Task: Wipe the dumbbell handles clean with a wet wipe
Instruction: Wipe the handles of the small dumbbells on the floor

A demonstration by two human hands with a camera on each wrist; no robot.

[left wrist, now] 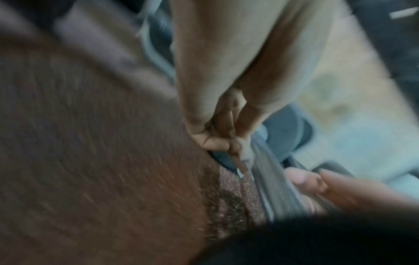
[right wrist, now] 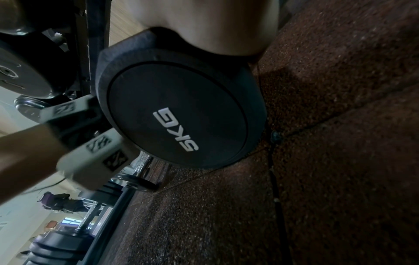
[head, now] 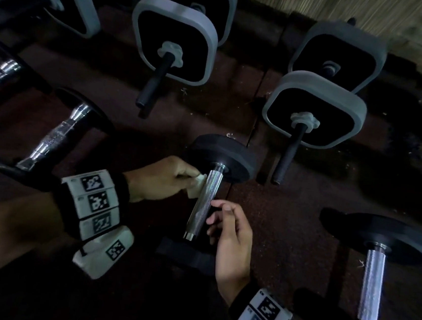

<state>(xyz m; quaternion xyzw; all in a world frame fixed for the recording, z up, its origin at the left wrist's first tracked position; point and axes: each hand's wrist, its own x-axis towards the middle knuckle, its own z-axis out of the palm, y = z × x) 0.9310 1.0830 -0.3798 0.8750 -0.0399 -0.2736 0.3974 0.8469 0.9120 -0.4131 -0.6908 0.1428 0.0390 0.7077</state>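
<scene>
From the head cam I've got a black dumbbell [head: 212, 185] lying on the dark red rubber floor [head: 276, 217], knurled steel handle [head: 204, 200] pointing toward me, one black head at the far end and the other down by my wrists. My left hand [head: 161, 178] has the white wet wipe [head: 197, 185] pinched in curled fingers and pushed up against the left side of the handle near the far head. My right hand [head: 233, 239] is on the other side of the bar, fingers loosely bent with the tips just at the metal, not wrapped round it and holding nothing.

Left wrist cam is pretty blurry, but the fingers [left wrist: 215, 141] are bunched on something pale right against the ridged handle, with a fingertip of the other hand showing past it.

Right wrist cam mostly shows the flat end of the near head with white "5KG" lettering [right wrist: 175, 129], sitting on the speckled floor tiles.

Around it: another black dumbbell [head: 371, 273] off to the right, two grey-edged square plate dumbbells [head: 174, 43] and [head: 312, 110] further back, and a chrome-handled one [head: 57, 134] on the left.
</scene>
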